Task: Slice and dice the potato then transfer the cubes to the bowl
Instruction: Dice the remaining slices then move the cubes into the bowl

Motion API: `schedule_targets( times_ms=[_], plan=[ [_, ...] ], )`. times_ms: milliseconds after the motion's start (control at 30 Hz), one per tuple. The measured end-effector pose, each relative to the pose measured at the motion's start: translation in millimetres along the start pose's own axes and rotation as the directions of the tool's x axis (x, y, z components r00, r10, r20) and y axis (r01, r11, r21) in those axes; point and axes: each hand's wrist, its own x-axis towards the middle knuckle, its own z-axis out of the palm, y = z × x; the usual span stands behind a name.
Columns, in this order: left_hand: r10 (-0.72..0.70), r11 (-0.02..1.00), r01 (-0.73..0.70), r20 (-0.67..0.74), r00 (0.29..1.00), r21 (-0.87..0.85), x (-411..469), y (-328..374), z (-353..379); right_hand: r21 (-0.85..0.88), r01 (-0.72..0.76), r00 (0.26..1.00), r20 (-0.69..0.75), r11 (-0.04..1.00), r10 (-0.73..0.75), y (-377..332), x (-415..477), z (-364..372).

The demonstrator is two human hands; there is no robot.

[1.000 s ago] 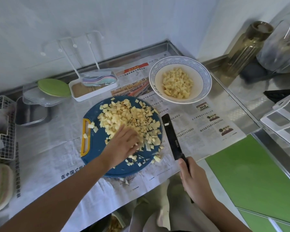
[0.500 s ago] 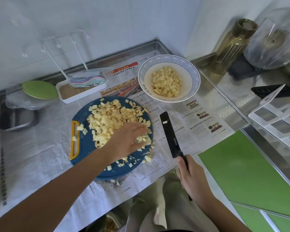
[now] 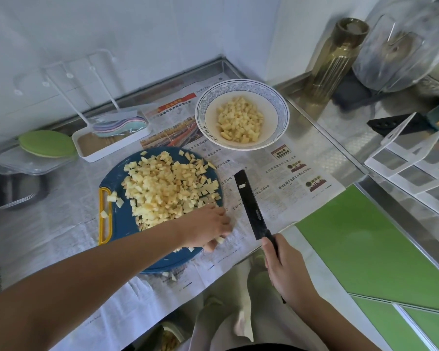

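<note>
The fingers [image 3: 222, 221] of the left hand [image 3: 205, 229] curl down, close together, around a few small pale yellow potato cubes [image 3: 170, 188] at the right edge of the round blue cutting board [image 3: 119, 224]. The right hand [image 3: 287, 272] wraps tight around the handle of the long black knife [image 3: 250, 203], its blade over the newspaper [image 3: 289, 160]. More cubes sit in the white bowl with a blue rim [image 3: 200, 110] behind the board.

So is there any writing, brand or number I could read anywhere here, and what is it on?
Nothing here can be quoted with confidence.
On the newspaper: Chinese headlines and columns, too blurred to read.
On the knife: a small pale mark on the blade near the handle, too small to read.
On the bowl and the cutting board: no lettering visible.
</note>
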Motion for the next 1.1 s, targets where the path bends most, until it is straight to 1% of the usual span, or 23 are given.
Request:
schedule_targets(
  times_ms=[33, 67, 100, 167, 233, 300, 400, 467, 500, 567, 633, 700, 800, 933, 1000, 1067, 1100],
  plan=[
    [-0.010, 1.000, 0.009, 0.050, 0.999, 0.004, 0, 1, -1, -0.004, -0.002, 1.000, 0.002, 1.000, 0.002, 0, 0, 0],
    [-0.014, 1.000, 0.014, 0.067, 0.998, -0.003, -1, 2, -3, -0.009, -0.004, 1.000, 0.007, 1.000, 0.005, 0, 0, 0],
    [-0.012, 1.000, 0.012, 0.050, 0.999, -0.004, -3, 3, -6, -0.014, -0.009, 1.000, 0.012, 1.000, 0.009, 0, 0, 0],
    [-0.058, 0.998, 0.059, -0.046, 0.997, 0.018, -14, -4, -7, -0.016, -0.007, 1.000, 0.019, 1.000, 0.007, -2, -1, 0],
    [-0.171, 0.983, 0.178, -0.142, 0.975, 0.034, -29, -17, -9, -0.023, 0.007, 1.000, 0.022, 1.000, -0.007, -5, 0, -1],
    [-0.267, 0.955, 0.287, -0.197, 0.943, 0.078, -46, -30, -15, -0.029, 0.021, 1.000, 0.023, 0.999, -0.020, -8, 0, -2],
    [-0.323, 0.910, 0.383, -0.308, 0.895, 0.160, -56, -36, -25, -0.023, 0.030, 0.999, 0.022, 0.999, -0.030, -10, 1, -3],
    [-0.345, 0.897, 0.420, -0.373, 0.861, 0.140, -51, -33, -27, -0.020, 0.037, 0.999, 0.017, 0.999, -0.036, -10, 2, -3],
    [-0.338, 0.911, 0.401, -0.384, 0.859, 0.095, -47, -29, -25, -0.021, 0.040, 0.999, 0.016, 0.999, -0.039, -9, 3, -3],
    [-0.282, 0.957, 0.289, -0.330, 0.901, -0.029, -35, -18, -20, -0.025, 0.043, 0.999, 0.015, 0.999, -0.043, -9, 6, -3],
    [-0.212, 0.976, 0.195, -0.205, 0.956, -0.099, -21, -5, -14, -0.024, 0.039, 0.999, 0.018, 0.999, -0.039, -9, 7, -3],
    [-0.217, 0.970, 0.205, -0.081, 0.973, -0.131, -9, 0, -11, -0.028, 0.034, 0.999, 0.022, 0.999, -0.033, -9, 8, -2],
    [-0.274, 0.952, 0.273, 0.006, 0.962, -0.138, 2, -3, -14, -0.042, 0.028, 0.999, 0.030, 0.999, -0.027, -9, 10, -2],
    [-0.316, 0.947, 0.320, 0.119, 0.941, -0.017, 14, 1, -21, -0.039, 0.016, 0.999, 0.037, 0.999, -0.015, -8, 13, -1],
    [-0.325, 0.945, 0.317, 0.110, 0.939, 0.085, 18, 5, -20, -0.030, 0.014, 0.999, 0.040, 0.999, -0.013, -8, 14, -1],
    [-0.316, 0.943, 0.314, -0.006, 0.949, 0.107, 18, 9, -16, -0.030, 0.015, 0.999, 0.040, 0.999, -0.014, -8, 16, -1],
    [-0.316, 0.944, 0.321, -0.061, 0.947, 0.082, 16, 8, -13, -0.028, 0.016, 0.999, 0.039, 0.999, -0.014, -9, 16, -2]
  ],
)
